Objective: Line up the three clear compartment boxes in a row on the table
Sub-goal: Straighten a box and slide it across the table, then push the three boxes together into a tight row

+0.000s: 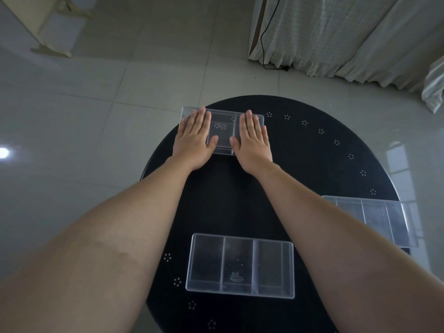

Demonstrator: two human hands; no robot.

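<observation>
Far box (222,131) half under flat hands (195,138)

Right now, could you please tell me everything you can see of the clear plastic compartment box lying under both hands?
The clear plastic compartment box is a shallow rectangular tray lying flat at the far edge of the round black table. Thin dividers split it into compartments, which look empty. The left hand rests flat on its left part and the right hand on its right part, palms down, fingers straight. It stands apart from the other two boxes.

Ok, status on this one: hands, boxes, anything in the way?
Left hand and right hand flat on far box. Near box and right box untouched, not in row. Nothing blocking.
</observation>
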